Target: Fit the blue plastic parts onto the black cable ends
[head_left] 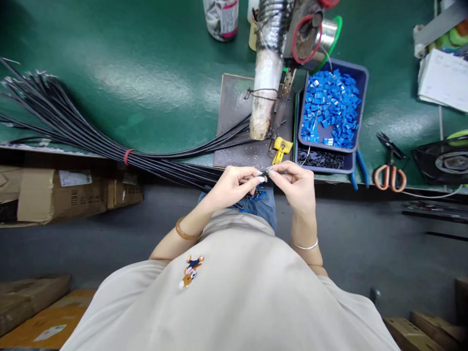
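Note:
Above my lap, at the bench's front edge, both hands meet fingertip to fingertip. My left hand (237, 184) is closed on the end of a black cable (263, 173). My right hand (297, 185) pinches at the tip of that same cable, where a small light-blue bit shows; fingers hide most of it. Below the left fingers hang several cable ends with blue connectors (259, 195). A thick bundle of black cables (91, 134), tied with a red band (127, 156), runs along the bench to the left. A yellow clip-like piece (282, 148) lies just beyond my right hand.
A bin of blue connectors (331, 105) sits over a bin of small black parts (321, 160). Right of them lie blue-handled pliers (361, 168), orange-handled scissors (390, 170) and a black fan (449, 161). A white duct (265, 92) hangs over a dark board (228, 117). Cardboard boxes (66, 195) stand below.

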A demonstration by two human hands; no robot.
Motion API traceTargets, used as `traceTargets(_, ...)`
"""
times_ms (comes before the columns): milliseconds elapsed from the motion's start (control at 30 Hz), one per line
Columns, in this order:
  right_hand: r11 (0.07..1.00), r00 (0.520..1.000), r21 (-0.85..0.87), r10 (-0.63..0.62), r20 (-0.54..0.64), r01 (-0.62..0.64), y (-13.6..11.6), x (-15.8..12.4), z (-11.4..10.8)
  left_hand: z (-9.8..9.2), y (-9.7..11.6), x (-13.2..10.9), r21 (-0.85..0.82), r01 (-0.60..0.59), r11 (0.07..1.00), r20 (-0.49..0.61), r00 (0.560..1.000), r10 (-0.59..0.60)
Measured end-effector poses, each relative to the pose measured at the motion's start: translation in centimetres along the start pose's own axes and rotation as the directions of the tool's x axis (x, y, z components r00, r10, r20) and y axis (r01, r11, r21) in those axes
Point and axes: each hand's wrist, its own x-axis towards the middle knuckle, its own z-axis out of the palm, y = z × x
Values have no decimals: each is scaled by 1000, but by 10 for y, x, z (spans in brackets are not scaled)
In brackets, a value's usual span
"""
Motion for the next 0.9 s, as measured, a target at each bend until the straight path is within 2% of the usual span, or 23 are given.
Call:
traceTargets(167, 992, 995, -110, -69, -66, 61, -3, -3, 2, 7, -5, 1, 78, -46, 996, -57, 997, 50)
traceTargets(233, 994, 995, -91, -66, -76, 59, -1, -3, 3, 9, -6, 1, 122, -66, 990, -74, 994, 75)
traceTargets(300, 1000, 998, 4, -26, -63, 26, 2, -2, 3, 9, -7, 0, 165, -96, 982, -96, 989, 112)
traceTargets(367, 986, 998, 160, 55, -12, -52, 5, 1, 3, 8, -7, 1, 191, -149, 970, -127, 976, 175)
traceTargets(433, 940, 986, 301, 141, 89, -162, 9, 4, 3, 5, -7, 1, 206, -218, 954, -140, 958, 249)
traceTargets(500, 894, 955, 361, 195, 222, -267, 11, 6, 2, 0, -7, 2, 212, -276, 937, -96, 949, 301)
traceTargets(567, 888, 931, 347, 198, 306, -302, 12, 7, 0, -3, -6, 3, 210, -286, 935, -20, 955, 297)
traceTargets(633, 928, 953, 288, 162, 255, -235, 9, 6, -2, -4, -5, 3, 168, -246, 954, 4, 968, 249)
traceTargets(700, 974, 994, 205, 84, 71, -97, 6, 3, -3, -2, -4, 4, 60, -168, 984, -50, 984, 171)
traceTargets(767, 995, 992, 98, -10, -124, 22, 1, -1, -3, 3, -4, 6, -79, -101, 992, -127, 988, 91)
traceTargets(800, 997, 982, 42, -49, -183, 57, -1, -3, -3, 6, -4, 7, -132, -83, 988, -157, 986, 62)
traceTargets(833, 997, 975, -10, -79, -208, 78, -2, -5, -2, 9, -5, 8, -164, -77, 983, -180, 982, 47)
traceTargets(900, 991, 977, -91, -113, -182, 98, -4, -7, -1, 12, -6, 9, -179, -92, 979, -214, 975, 53)
